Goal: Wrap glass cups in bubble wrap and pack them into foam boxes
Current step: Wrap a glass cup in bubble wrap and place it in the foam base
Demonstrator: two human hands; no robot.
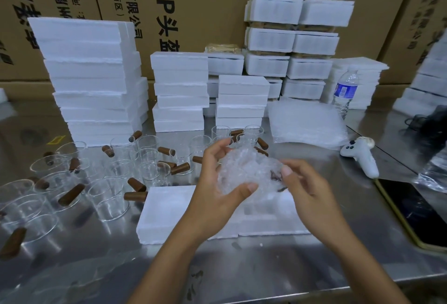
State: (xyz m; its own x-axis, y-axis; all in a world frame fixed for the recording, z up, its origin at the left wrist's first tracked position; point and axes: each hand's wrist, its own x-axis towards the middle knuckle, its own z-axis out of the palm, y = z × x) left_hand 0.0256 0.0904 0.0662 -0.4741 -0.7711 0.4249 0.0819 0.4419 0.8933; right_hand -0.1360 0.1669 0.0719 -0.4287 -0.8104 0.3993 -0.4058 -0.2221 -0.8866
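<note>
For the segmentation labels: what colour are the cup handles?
Brown, wood-like; the cup handles show best in the head view.

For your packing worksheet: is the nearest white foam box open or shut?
Open: white foam box shows bare recesses, its flat lid lying alongside.

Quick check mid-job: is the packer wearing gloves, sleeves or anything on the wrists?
No. The left hand and right hand are bare: no gloves, no rings visible. Both forearms show no sleeves, watch or bands up to the frame's edge.
</note>
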